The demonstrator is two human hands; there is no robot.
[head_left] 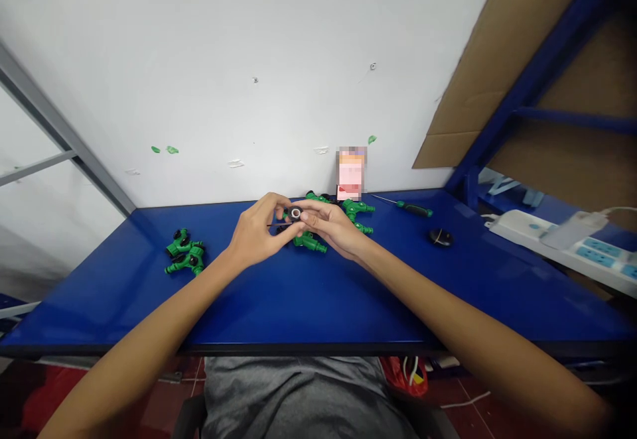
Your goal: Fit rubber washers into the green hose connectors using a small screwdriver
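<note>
Working black ring (295,213) | left hand (255,230), right hand (332,225) both pinching it | seemingly mid-job; done/left split among green fittings (179,249) unclear

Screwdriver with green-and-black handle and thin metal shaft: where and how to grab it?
Best by the thick middle of its handle, probably from above and the near side with the right hand, the closer one. It lies flat on the blue table; the handle is fatter than the shaft, which points left.

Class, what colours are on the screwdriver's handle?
The handle is green and black, shown best in the head view.
</note>
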